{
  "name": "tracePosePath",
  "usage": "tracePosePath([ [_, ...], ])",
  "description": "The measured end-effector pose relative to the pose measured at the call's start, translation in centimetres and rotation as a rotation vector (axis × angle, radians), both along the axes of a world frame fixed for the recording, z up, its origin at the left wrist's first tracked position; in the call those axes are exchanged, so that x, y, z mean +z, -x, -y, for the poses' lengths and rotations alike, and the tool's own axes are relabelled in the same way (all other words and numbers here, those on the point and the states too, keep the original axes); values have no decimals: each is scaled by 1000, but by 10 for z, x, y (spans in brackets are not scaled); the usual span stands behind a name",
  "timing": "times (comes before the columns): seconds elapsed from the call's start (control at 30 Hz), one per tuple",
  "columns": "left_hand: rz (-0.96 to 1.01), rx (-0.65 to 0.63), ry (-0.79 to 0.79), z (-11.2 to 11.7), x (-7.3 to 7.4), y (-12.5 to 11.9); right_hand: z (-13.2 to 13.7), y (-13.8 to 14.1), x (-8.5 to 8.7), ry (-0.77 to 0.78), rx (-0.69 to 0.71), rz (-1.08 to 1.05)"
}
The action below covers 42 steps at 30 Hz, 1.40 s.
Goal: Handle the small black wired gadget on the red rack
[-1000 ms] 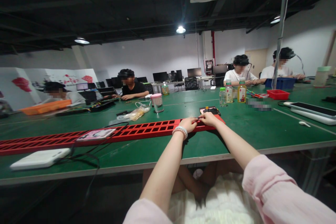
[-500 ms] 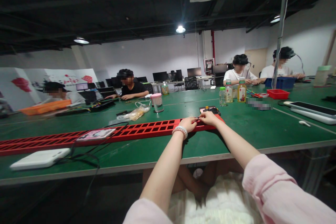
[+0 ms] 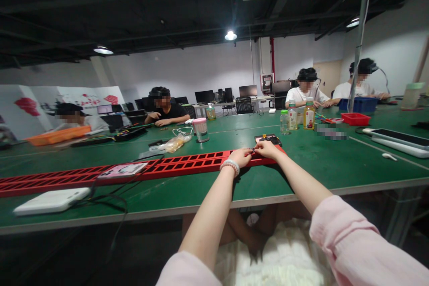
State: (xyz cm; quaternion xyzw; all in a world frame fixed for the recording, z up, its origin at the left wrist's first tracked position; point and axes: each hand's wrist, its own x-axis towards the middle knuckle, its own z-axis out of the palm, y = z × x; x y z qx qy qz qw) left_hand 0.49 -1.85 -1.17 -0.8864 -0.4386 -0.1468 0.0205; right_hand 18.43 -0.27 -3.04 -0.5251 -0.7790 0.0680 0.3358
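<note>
Both hands meet over the right end of a long red slotted rack (image 3: 187, 163) lying on the green table. My left hand (image 3: 241, 158), with a beaded bracelet at the wrist, is closed in a pinch on a small dark piece (image 3: 253, 150). From the other side my right hand (image 3: 267, 149) pinches at the same spot, its fingertips almost touching the left ones. The piece is too small to name. Just behind the hands lies an open box with dark contents (image 3: 268, 139).
A pink-lidded cup (image 3: 201, 130), a plastic bag (image 3: 176, 144) and drink bottles (image 3: 309, 114) stand or lie beyond the rack. A white power bank (image 3: 52, 201) with black cables is at left. A red tray (image 3: 355, 119) and an earbud (image 3: 389, 157) are at right. Several people sit across the table.
My hands stay in the same place, with only very slight finger movement. Across the table, the person in black has raised one hand.
</note>
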Motion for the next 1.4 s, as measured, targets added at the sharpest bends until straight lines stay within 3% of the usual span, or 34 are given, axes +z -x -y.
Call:
tracePosePath([
  [0.17, -3, -5, 9, -2, -1, 0, -4, 0, -3, 27, 22, -74],
  [0.37, 0, -24, -11, -3, -2, 1, -9, 0, -7, -103, 45, -104],
  [0.57, -4, -18, -14, -5, -4, 1, -14, -2, -10, -126, 56, -56],
  [0.9, -6, -24, -17, -7, -5, 2, -7, 0, -5, -62, 0, 78],
  [1.4, 3, -42, -17, -8, -5, 2, 0, 2, 2, -38, 33, 172],
])
